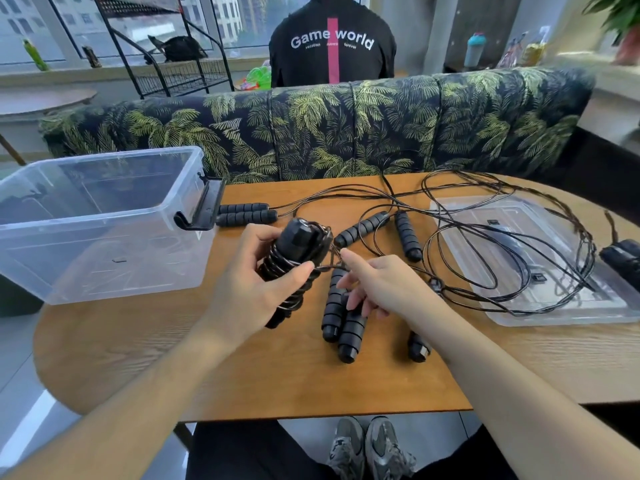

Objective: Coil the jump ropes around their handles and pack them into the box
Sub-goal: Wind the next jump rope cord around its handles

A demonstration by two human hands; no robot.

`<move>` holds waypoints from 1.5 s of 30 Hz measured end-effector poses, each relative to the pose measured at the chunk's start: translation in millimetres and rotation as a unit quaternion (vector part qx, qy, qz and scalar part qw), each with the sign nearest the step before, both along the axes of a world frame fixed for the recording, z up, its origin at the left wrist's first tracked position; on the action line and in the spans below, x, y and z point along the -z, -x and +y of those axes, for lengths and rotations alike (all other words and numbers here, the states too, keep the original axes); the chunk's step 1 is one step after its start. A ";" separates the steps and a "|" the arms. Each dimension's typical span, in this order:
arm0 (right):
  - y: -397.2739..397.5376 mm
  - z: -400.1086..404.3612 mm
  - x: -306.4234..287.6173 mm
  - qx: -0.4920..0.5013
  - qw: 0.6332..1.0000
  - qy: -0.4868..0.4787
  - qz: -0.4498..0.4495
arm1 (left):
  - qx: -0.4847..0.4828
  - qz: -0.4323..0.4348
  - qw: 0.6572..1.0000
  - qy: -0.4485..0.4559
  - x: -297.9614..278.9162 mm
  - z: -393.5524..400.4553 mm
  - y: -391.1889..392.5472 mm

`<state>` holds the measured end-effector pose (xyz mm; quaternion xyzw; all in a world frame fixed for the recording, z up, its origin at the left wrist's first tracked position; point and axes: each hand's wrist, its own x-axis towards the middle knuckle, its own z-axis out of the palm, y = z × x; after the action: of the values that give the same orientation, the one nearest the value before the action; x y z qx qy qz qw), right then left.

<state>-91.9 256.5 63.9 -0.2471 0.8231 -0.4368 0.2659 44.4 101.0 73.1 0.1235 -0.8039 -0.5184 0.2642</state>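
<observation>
Grey shoes (372,448) appear at the bottom edge, below the near rim of the wooden surface (242,375). Above the surface, the left hand (256,289) grips a coiled bundle (294,268) of black handles wound with cord, fingers curled round its far side and thumb pressed across the front; the bundle stands tilted, its top end leaning away from the camera. Just right of it, the right hand (377,285) pinches a short loose stretch of cord (332,261) between thumb and forefinger, touching the bundle's upper side, the other fingers loosely bent. Directly beneath the right hand lies a pair of handles (341,327), side by side, with a further handle end (418,348) beside the right forearm. Farther back, two handles (381,230) lie splayed apart, and another pair (246,213) rests together just beside the black latch of the clear box (104,216), which stands open at the left. Loose cords (485,237) loop across the right half of the surface and over the clear lid (540,306) lying flat there. Beyond the surface stands a leaf-patterned sofa (346,129), with a person in a black shirt (332,43) behind.
</observation>
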 end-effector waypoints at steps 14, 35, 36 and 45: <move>18.9 1.0 -9.9 -0.090 0.977 0.063 -0.182 | 0.126 -0.094 0.987 0.045 -2.2 2.2 6.3; 0.4 10.4 3.7 0.026 0.908 0.356 -0.218 | 0.095 -0.173 0.960 -0.198 -2.6 -16.7 1.9; -1.9 10.5 4.4 0.028 0.888 0.386 -0.248 | 0.099 -0.175 0.959 -0.201 -1.8 -16.1 2.1; -20.5 9.6 -5.1 0.067 0.861 0.465 -0.194 | 0.129 -0.169 0.936 -0.282 -3.4 -7.4 4.9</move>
<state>-71.4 266.1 69.0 -0.1969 0.4703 -0.8247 0.2447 39.5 93.6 76.5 0.1740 -0.6664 -0.7249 0.0099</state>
